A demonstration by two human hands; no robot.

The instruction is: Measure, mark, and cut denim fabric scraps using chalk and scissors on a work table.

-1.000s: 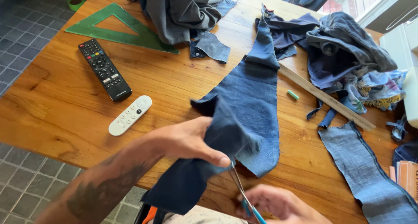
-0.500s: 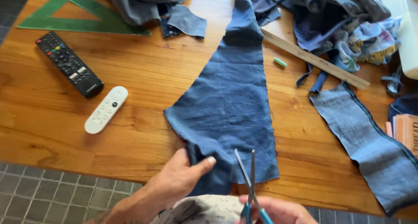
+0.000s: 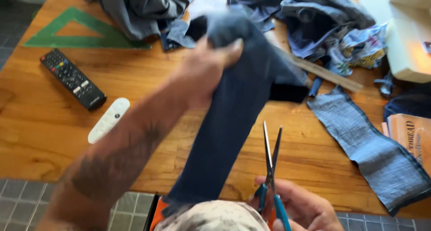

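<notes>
My left hand [image 3: 211, 65] is raised over the wooden table [image 3: 134, 123] and grips the top of a long dark-blue denim piece [image 3: 224, 136], which hangs down toward my lap. My right hand [image 3: 301, 208] sits at the bottom edge of the view and holds blue-handled scissors [image 3: 270, 163]. The blades point up, slightly apart, just right of the hanging denim and not touching it.
A black remote [image 3: 74, 79], a white remote [image 3: 109, 119] and a green set square [image 3: 76, 31] lie at the left. Heaped fabric [image 3: 314, 20], a wooden ruler [image 3: 332, 76], a flat denim strip [image 3: 377, 154], a white box [image 3: 408, 38] and an orange booklet [image 3: 415, 132] fill the back and right.
My left hand has lifted the denim off the table and carried it up and away from me. The scissors have come out of the fabric and stand free to its right.
</notes>
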